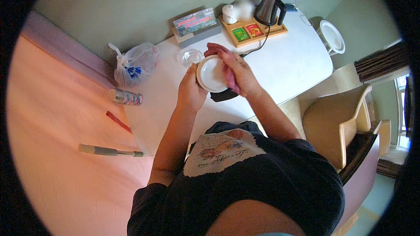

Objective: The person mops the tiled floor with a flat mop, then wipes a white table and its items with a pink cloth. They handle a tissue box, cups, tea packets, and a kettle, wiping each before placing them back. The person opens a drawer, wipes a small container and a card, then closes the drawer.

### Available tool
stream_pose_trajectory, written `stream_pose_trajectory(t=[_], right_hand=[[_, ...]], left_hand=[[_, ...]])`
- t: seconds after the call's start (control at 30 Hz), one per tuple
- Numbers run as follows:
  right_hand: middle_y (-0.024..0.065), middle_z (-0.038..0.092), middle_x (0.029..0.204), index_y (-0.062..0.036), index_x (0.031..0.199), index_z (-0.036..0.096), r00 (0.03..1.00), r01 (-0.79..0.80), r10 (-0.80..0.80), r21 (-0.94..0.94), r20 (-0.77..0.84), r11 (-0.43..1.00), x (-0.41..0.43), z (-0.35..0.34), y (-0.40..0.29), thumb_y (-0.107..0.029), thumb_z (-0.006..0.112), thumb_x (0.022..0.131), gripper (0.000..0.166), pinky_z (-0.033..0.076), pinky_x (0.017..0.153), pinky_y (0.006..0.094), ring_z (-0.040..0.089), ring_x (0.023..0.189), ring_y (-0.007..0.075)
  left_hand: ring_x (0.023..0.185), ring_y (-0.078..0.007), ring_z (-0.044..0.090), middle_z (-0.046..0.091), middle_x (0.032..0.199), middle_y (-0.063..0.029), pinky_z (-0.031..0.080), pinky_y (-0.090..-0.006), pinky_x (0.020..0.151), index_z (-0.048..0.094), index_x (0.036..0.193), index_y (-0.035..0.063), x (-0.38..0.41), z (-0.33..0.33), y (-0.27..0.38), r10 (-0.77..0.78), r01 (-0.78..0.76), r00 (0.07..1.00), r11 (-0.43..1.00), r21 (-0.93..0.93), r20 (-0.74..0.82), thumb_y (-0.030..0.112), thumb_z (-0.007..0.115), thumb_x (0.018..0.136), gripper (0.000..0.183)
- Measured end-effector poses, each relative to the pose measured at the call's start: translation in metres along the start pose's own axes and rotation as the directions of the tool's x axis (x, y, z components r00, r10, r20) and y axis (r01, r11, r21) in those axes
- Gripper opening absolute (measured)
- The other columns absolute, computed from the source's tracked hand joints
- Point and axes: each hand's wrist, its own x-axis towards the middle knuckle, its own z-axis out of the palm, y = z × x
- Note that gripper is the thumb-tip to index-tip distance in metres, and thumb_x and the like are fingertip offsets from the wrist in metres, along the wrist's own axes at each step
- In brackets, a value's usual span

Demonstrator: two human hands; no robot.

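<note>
My left hand (191,92) grips a small round white dish (211,73) by its left edge, above the white table (295,68). A dark red cloth (229,75) is held in my right hand (242,77), pressed against the right side of the dish. Just beneath the dish a black item (223,95) shows in part; what it is cannot be told. Behind my left hand stands a clear glass dish (191,57), partly hidden by the fingers.
A wooden tray (241,43) bears an electric kettle (267,8), a white cup (229,14) and sachets. Left of it lie a tissue box (197,28), a tied plastic bag (137,64) and a patterned bottle (126,97). Chairs (331,121) stand at the right, a white bin (332,37) beyond the table.
</note>
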Motion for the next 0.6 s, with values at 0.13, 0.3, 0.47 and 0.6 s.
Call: stream_pose_trajectory(t=[0.13, 0.3, 0.47, 0.6], right_hand=[[0.0073, 0.060, 0.124, -0.0035, 0.135, 0.048, 0.966, 0.078, -0.069, 0.027, -0.249, 0.997, -0.003, 0.014, 0.030, -0.026, 0.055, 0.098, 0.043, 0.047, 0.094, 0.0303, 0.058, 0.108, 0.0157], [0.0071, 0.056, 0.128, -0.0072, 0.138, 0.046, 0.980, 0.001, 0.055, 0.278, -0.193, 0.961, -0.005, 0.030, 0.030, -0.035, 0.045, 0.102, 0.045, 0.045, 0.099, 0.0319, 0.056, 0.113, 0.0180], [0.0109, 0.054, 0.123, -0.0033, 0.140, 0.041, 0.972, 0.017, -0.018, -0.007, -0.232, 1.000, -0.016, 0.045, 0.054, -0.038, 0.047, 0.102, 0.052, 0.040, 0.100, 0.0312, 0.050, 0.114, 0.0171], [0.0150, 0.051, 0.130, -0.0002, 0.133, 0.046, 0.949, 0.261, -0.313, -0.456, -0.042, 0.851, -0.023, 0.049, 0.065, -0.023, 0.051, 0.099, 0.042, 0.036, 0.104, 0.0377, 0.049, 0.120, 0.0264]], left_hand=[[0.114, -0.0239, 0.054, 0.055, 0.121, -0.0124, 0.043, -0.0363, 0.099, 0.050, 0.123, 0.0004, 0.013, -0.006, -0.016, 0.416, -0.257, 0.875, 0.833, 0.490, -0.249, 0.034, 0.045, 0.102, 0.040], [0.120, -0.0254, 0.047, 0.050, 0.124, -0.0129, 0.034, -0.0348, 0.106, 0.042, 0.133, 0.0019, 0.011, -0.007, -0.029, 0.670, -0.383, 0.741, 0.361, 0.850, 0.050, 0.031, 0.060, 0.095, 0.051], [0.121, -0.0255, 0.048, 0.044, 0.134, -0.0118, 0.039, -0.0367, 0.104, 0.038, 0.137, 0.0043, 0.015, -0.011, -0.029, 0.507, -0.379, 0.862, 0.677, 0.631, -0.027, 0.047, 0.048, 0.098, 0.059], [0.110, -0.0227, 0.054, 0.049, 0.126, -0.0126, 0.050, -0.0379, 0.091, 0.043, 0.132, 0.0071, 0.006, -0.003, -0.013, 0.219, -0.204, 0.972, 0.966, 0.156, -0.084, 0.048, 0.050, 0.096, 0.055]])
